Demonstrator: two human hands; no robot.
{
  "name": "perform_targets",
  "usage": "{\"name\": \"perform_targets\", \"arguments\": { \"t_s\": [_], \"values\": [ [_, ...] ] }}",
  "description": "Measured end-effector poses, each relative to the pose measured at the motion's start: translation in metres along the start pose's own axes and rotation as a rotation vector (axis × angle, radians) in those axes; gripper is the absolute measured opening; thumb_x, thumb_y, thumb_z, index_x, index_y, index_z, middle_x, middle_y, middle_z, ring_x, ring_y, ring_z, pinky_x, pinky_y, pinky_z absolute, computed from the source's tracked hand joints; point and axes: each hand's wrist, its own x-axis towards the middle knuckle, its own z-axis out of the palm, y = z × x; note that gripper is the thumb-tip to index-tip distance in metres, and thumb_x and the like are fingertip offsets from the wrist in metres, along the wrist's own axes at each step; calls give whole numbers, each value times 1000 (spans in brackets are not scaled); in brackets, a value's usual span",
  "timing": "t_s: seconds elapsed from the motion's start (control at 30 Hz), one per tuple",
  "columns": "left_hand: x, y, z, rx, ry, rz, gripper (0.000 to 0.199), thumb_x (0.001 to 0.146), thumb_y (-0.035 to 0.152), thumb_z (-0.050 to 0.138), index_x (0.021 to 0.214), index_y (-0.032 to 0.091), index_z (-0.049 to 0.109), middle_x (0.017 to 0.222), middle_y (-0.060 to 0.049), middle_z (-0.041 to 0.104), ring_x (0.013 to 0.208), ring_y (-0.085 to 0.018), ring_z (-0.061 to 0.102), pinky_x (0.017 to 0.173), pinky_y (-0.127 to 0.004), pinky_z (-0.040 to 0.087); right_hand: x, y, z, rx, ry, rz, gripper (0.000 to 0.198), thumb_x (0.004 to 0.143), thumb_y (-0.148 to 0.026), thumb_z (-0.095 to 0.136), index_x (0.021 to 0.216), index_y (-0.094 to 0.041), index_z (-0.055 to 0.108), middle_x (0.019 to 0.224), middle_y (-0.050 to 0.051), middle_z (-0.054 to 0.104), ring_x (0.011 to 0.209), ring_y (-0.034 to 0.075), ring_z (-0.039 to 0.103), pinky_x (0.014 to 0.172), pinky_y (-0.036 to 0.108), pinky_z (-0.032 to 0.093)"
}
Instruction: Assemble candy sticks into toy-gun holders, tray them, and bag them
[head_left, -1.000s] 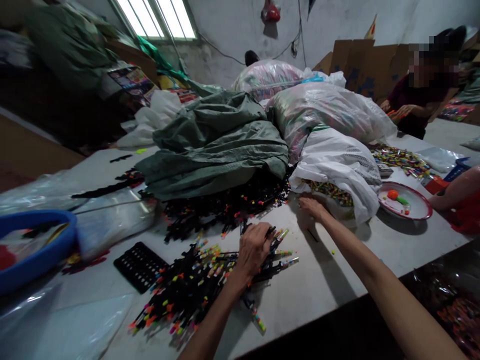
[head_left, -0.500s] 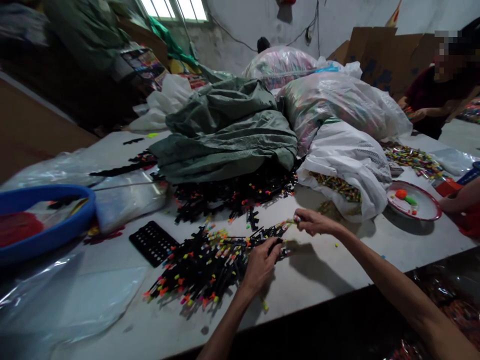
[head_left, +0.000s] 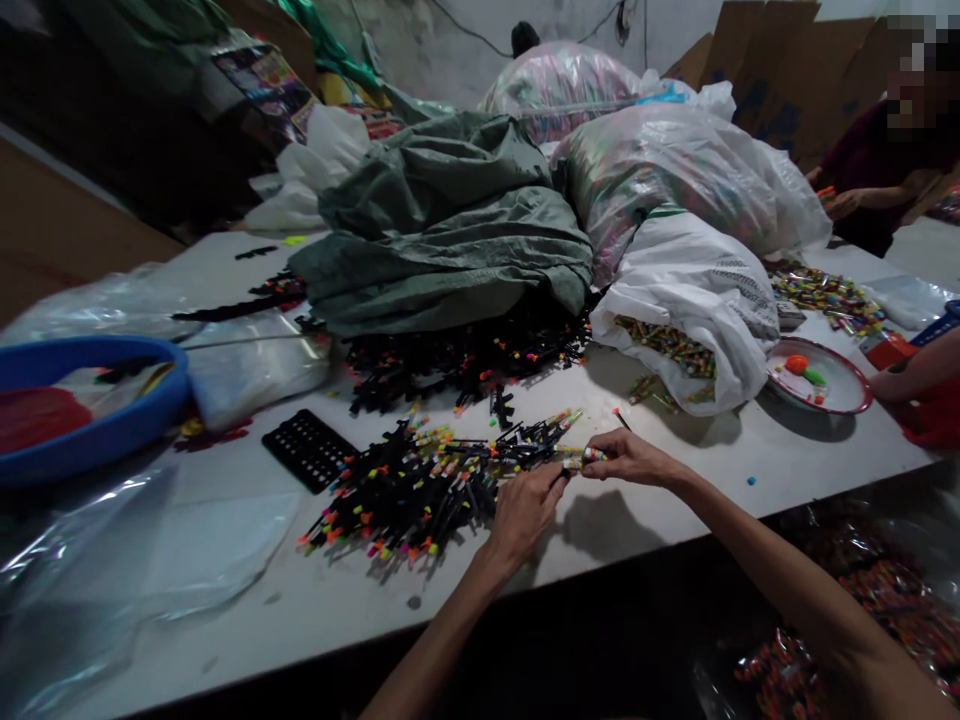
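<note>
My right hand (head_left: 628, 460) pinches a small colourful tube (head_left: 594, 454), its fingers pressed together. Close against it, my left hand (head_left: 526, 508) is closed on a small black plastic piece that its fingers mostly hide. The two hands nearly meet above the white table, and I cannot tell whether tube and piece are joined. Left of my hands spreads a pile of black toy guns (head_left: 420, 490) with orange, yellow and pink tips. Several colourful tubes (head_left: 559, 425) lie at the pile's right edge. A black perforated tray (head_left: 309, 450) rests beside the pile.
A green cloth sack (head_left: 450, 240) sits over more black toy guns. A white sack (head_left: 720, 300) spills colourful tubes. At right stand an enamel plate (head_left: 847, 388) and a person (head_left: 862, 190). A blue basin (head_left: 161, 410) and clear plastic bags (head_left: 217, 540) lie at left.
My right hand has come left and closer to my left hand, bringing the tube to the black piece. The camera view has tilted slightly down.
</note>
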Motion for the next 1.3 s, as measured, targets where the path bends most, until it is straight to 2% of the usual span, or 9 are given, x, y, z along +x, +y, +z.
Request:
{"name": "perform_targets", "arguments": {
  "t_s": [0.33,0.57,0.63,0.8,0.93,1.03,1.17,1.23,1.3],
  "values": [
    [-7,-1,-4,33,-87,49,26,92,29,40,98,25,65,90,-2,70,81,-17,64,66,-24,39,-10,-16,0,-101,-47,24,37,68,-45,71,73,-11,59,61,-5,40,56,6,31,50,20,23],
    [-8,6,-13,-156,-130,-7,26,90,32,42,94,23,67,89,-3,69,80,-16,61,67,-23,39,-11,-13,-1,-195,-41,-2,34,71,-42,69,81,-10,65,66,-3,47,60,8,37,52,20,27],
    [-7,6,-14,-319,-202,-50,27,88,35,44,90,21,67,79,-2,67,72,-14,58,62,-22,38,-12,-15,-3,-249,-84,-19,31,74,-39,68,83,-10,66,67,-2,49,60,8,39,53,20,28],
    [-10,0,-15,-874,-590,-195,40,82,50,50,69,14,58,56,0,56,45,-7,39,45,-20,26,-22,-34,3,-538,-192,-96,18,77,-28,63,86,-13,70,63,-2,53,57,9,42,54,21,27],
    [-14,-3,-19,-921,-648,-202,42,80,53,54,68,13,58,54,0,54,47,-7,42,48,-20,30,-30,-44,16,-772,-200,-108,9,74,-17,64,80,-18,71,64,-1,58,60,10,47,57,22,26],
    [-7,-10,-27,-752,-569,-118,39,85,49,48,75,14,63,58,1,55,53,-9,47,52,-20,34,-23,-29,11,-706,-120,-113,11,77,-25,64,83,-18,70,68,1,60,62,12,48,57,22,27],
    [29,-36,-42,-244,-225,47,30,89,39,44,97,20,67,92,-3,64,82,-14,56,71,-24,41,4,14,-19,-464,213,-64,32,81,-43,56,90,-14,67,74,2,59,65,12,47,57,22,30],
    [56,-53,-47,48,-47,13,30,91,33,40,100,20,66,102,-6,62,94,-17,55,79,-27,40,18,35,-33,-479,373,19,33,78,-45,58,86,-13,65,69,0,56,63,12,44,56,22,29],
    [82,-70,-49,257,37,-61,30,91,23,37,90,18,67,95,-9,61,93,-20,53,78,-31,39,27,49,-40,-526,430,87,31,74,-42,59,80,-13,63,64,-1,51,61,11,42,56,22,28]
  ]
}}
